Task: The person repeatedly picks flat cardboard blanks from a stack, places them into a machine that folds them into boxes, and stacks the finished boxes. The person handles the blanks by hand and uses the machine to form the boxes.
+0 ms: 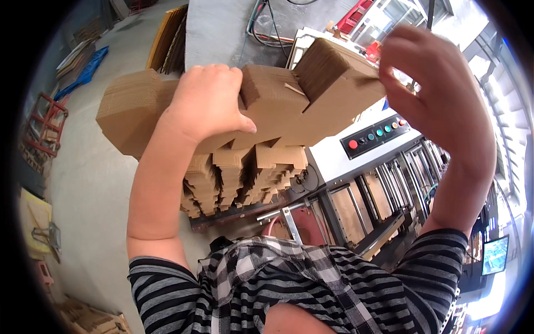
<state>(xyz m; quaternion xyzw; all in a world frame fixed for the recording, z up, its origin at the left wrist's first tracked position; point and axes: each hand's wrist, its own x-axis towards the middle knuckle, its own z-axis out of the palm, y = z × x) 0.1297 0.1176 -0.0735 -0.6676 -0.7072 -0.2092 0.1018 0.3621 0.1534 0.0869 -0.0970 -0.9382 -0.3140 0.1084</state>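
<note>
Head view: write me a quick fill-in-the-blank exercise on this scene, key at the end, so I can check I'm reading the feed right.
1. The hand clasping the stack of brown cardboard is the person's ____ hand.
2. On the black control panel, the button at the left end is ____.
3. The person's sleeves have a black-and-grey ____ pattern.
4. The sheet lying on the floor at the left is ____.

Missing words: left; red; striped; blue.
</note>
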